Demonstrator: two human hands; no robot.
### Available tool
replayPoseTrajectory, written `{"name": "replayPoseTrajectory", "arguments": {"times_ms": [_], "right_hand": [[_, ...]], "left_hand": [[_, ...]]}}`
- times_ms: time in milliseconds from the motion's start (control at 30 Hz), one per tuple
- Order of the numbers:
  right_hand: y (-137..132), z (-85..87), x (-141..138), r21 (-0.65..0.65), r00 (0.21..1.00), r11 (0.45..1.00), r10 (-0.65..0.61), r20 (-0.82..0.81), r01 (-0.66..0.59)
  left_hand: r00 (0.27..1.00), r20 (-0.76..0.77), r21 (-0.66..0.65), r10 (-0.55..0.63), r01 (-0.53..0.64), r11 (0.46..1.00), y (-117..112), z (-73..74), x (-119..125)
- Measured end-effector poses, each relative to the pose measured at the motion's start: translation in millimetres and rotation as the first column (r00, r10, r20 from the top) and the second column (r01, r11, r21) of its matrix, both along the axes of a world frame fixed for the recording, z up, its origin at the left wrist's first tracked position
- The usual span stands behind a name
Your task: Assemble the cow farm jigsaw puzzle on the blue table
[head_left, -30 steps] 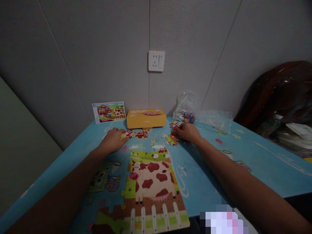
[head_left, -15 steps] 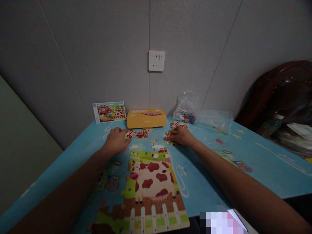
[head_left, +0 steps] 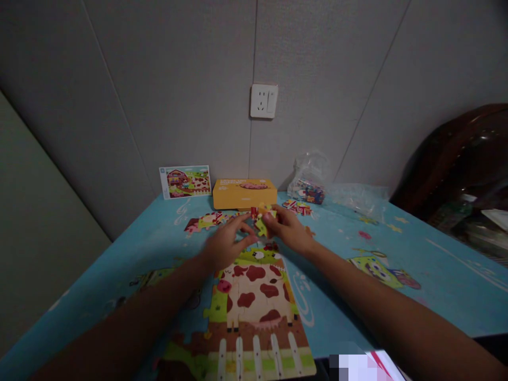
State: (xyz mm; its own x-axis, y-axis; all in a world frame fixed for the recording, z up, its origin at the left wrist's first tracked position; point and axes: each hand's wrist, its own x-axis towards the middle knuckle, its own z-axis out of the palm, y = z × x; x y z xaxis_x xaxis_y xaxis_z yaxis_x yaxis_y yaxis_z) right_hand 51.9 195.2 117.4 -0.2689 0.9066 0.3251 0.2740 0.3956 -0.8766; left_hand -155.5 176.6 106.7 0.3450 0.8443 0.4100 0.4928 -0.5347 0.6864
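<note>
Above the far edge of the cow puzzle (head_left: pixel 254 296), my right hand (head_left: pixel 291 228) grips a yellow-green jigsaw piece (head_left: pixel 262 225) between thumb and fingers. It may be more than one piece; the fingers cover part of it. My left hand (head_left: pixel 228 243) is just left of that piece, thumb and fingers apart, with nothing seen in it. Whether its fingertips touch the piece, I cannot tell. The joined puzzle shows a spotted cow and a white fence. Loose jigsaw pieces (head_left: pixel 202 221) lie beyond my left hand, and others (head_left: pixel 297 206) beyond my right.
A yellow box (head_left: pixel 244 196) stands against the wall, beside a farm picture card (head_left: pixel 186 182). To its right are a clear bag with pieces (head_left: pixel 309 185) and a flat plastic bag (head_left: pixel 357 198). A dark chair (head_left: pixel 464 159) is at the right. The table (head_left: pixel 337 301) has a blue printed cover.
My right hand has lifted a piece from the table and brought it left over the puzzle. My left hand has left the loose pieces and come right, towards it. The view has shifted slightly.
</note>
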Motion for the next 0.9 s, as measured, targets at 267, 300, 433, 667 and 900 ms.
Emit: {"name": "replayPoseTrajectory", "arguments": {"times_ms": [267,300,433,667,900], "right_hand": [[4.0,-1.0,3.3,0.072,0.959,0.997,-0.021,0.284,0.000],[9.1,1.1,11.4,0.120,0.906,0.984,-0.166,0.389,0.128],[28.9,5.2,48.6,0.278,0.626,0.842,-0.532,0.570,0.463],[48.4,-16.0,75.8,0.302,0.440,0.815,-0.534,0.722,0.495],[62.4,-20.0,73.1,0.310,0.366,0.817,-0.512,0.777,0.485]], "left_hand": [[0.987,0.159,-0.126,0.005,0.015,0.992,9.8,-0.3,-4.7],[0.987,0.161,-0.109,0.024,-0.006,0.994,11.6,-0.5,-6.1],[0.965,0.206,-0.081,0.161,-0.147,0.986,21.7,-2.2,-14.6],[0.872,0.258,-0.152,0.416,-0.389,0.909,43.1,1.5,-40.6],[0.731,0.157,-0.210,0.664,-0.633,0.745,63.2,-6.5,-70.0]]}}
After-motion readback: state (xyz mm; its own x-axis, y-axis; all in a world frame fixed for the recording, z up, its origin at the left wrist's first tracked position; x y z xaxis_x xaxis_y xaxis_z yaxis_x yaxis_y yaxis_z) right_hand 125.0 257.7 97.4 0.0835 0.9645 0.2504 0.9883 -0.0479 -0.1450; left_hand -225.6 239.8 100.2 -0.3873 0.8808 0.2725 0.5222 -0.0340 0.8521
